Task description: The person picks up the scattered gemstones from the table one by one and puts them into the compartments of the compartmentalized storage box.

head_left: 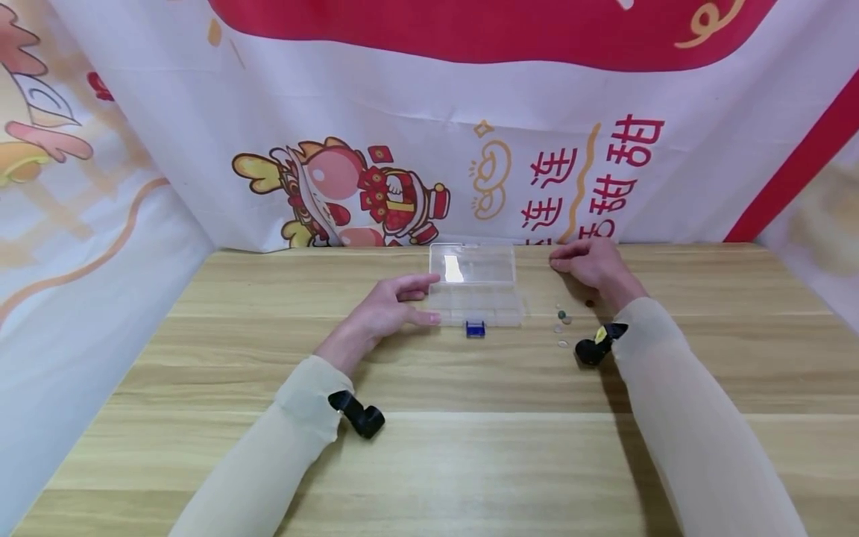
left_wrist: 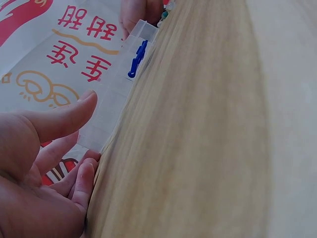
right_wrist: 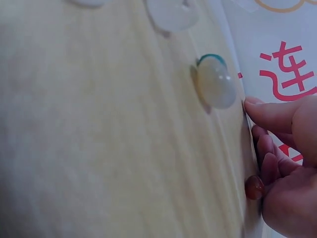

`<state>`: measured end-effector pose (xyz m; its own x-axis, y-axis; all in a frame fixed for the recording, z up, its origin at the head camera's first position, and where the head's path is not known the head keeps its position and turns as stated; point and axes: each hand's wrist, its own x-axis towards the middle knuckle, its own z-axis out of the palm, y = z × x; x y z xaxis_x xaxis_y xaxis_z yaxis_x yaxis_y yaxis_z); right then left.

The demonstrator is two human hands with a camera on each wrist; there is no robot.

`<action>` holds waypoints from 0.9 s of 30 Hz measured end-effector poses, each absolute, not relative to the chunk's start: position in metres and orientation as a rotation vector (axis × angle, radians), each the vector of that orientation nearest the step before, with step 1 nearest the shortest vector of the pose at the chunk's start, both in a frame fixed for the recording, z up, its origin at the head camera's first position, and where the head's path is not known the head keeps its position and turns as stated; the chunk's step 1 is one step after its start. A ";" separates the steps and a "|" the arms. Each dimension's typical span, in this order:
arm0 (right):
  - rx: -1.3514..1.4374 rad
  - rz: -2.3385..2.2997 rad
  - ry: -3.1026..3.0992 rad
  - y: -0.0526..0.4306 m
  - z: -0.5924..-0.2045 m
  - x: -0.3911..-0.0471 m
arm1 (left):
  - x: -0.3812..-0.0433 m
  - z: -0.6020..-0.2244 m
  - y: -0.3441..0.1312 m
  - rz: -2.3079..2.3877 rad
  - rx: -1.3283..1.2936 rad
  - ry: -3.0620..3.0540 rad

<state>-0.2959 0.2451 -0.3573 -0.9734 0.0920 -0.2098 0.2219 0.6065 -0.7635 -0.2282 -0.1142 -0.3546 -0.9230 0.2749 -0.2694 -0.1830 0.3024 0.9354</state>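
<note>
A clear plastic compartment box (head_left: 473, 304) lies on the table with its transparent lid (head_left: 485, 262) raised at the back and a blue latch (head_left: 475, 329) at the front. My left hand (head_left: 392, 306) rests at its left end, thumb and index finger spread along the side. Right of the box, my right hand (head_left: 593, 265) is low near the table's back edge, thumb and index tips close together; I cannot tell whether something is between them. Small polished stones lie below it: a green one (head_left: 561, 315), a reddish-brown one (head_left: 590, 303) and a milky one (right_wrist: 216, 87).
More small pale stones (head_left: 562, 344) lie on the wooden table (head_left: 429, 462) nearer the front. A printed cloth (head_left: 403, 97) hangs along the table's back edge and left side. Black wrist cameras (head_left: 365, 421) are strapped over both sleeves.
</note>
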 end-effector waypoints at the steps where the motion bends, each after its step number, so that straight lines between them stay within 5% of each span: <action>1: 0.251 -1.296 2.679 0.246 -0.357 -0.296 | -0.228 -0.355 -0.114 1.654 0.083 2.195; 27: 0.069 -1.387 2.606 0.250 -0.346 -0.281 | -0.227 -0.353 -0.113 1.632 0.067 2.216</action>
